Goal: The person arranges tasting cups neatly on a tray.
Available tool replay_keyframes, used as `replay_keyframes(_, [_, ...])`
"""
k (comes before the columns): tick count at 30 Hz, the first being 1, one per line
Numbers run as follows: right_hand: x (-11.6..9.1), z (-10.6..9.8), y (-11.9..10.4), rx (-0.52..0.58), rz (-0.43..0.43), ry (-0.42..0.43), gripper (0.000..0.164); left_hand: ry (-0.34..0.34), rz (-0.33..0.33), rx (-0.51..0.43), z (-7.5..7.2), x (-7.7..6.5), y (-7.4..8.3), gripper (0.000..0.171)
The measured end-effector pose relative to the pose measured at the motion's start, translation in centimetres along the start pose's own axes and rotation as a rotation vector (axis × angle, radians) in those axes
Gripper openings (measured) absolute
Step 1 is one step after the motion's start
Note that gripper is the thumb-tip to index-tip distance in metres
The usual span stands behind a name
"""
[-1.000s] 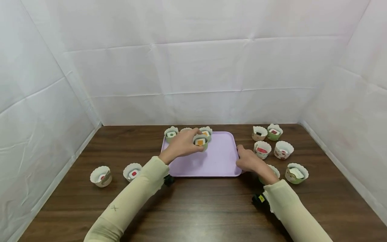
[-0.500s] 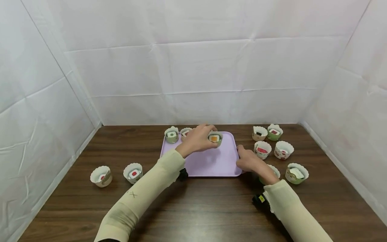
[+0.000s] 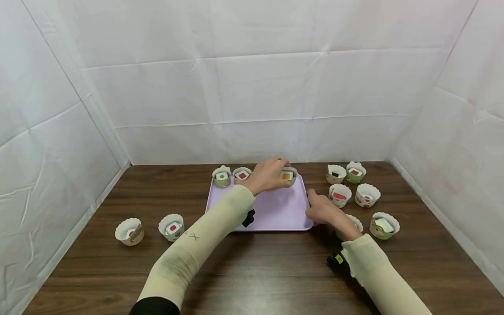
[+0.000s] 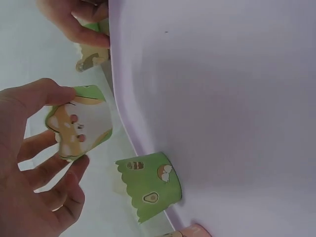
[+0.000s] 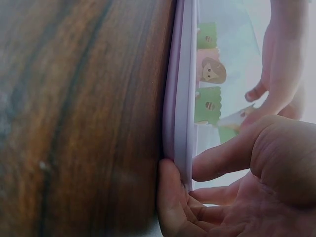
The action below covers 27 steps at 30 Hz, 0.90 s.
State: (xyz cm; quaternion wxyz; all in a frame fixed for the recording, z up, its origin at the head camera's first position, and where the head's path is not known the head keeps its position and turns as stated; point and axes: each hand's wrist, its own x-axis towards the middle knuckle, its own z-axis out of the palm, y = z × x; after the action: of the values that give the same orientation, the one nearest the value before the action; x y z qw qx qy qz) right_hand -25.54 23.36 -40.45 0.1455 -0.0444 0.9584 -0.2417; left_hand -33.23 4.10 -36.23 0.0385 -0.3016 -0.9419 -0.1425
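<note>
My left hand (image 3: 268, 176) pinches a paper baking cup (image 3: 289, 176) between thumb and fingers over the back right corner of the lilac tray (image 3: 275, 215). A white block with an orange top sits in that cup. In the left wrist view, the held cup (image 4: 81, 123) has an animal-face print and is tilted in that picture. Beside it stands a green cup (image 4: 148, 187) with an avocado print, hidden behind my hand in the head view. A green cup (image 3: 222, 178) and a pinkish cup (image 3: 242, 175) line the tray's back left. My right hand (image 3: 324, 211) grips the tray's right edge.
Two filled cups stand left of the tray, a patterned cup (image 3: 130, 232) and another cup (image 3: 171, 227). Several more, including a spotted cup (image 3: 367, 195), stand at the right, one partly behind my right wrist. White cloth walls (image 3: 252, 87) enclose the dark wooden table (image 3: 260, 267).
My left hand has carried the cup with the orange-topped block rightward along the tray's back edge to the right corner. The right hand keeps its hold on the tray edge.
</note>
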Motion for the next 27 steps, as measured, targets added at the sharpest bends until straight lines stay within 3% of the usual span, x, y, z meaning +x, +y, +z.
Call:
replay_keyframes(8, [0.0, 0.0, 0.2, 0.007, 0.014, -0.009, 0.064, -0.036, 0.035, 0.093, 0.9, 1.7, 0.6, 0.05])
replay_keyframes(13, [0.0, 0.2, 0.4, -0.001, -0.003, 0.0, 0.063, -0.06, 0.016, 0.177, 1.5, 2.3, 0.7, 0.044])
replay_keyframes(18, [-0.1, 0.2, 0.4, 0.0, -0.029, 0.01, 0.063, -0.082, -0.014, 0.221, 2.1, 2.6, 1.0, 0.051])
replay_keyframes(27, [-0.1, 0.2, 0.3, 0.03, -0.034, 0.011, 0.062, -0.05, -0.018, 0.252, 2.7, 3.0, 1.4, 0.042])
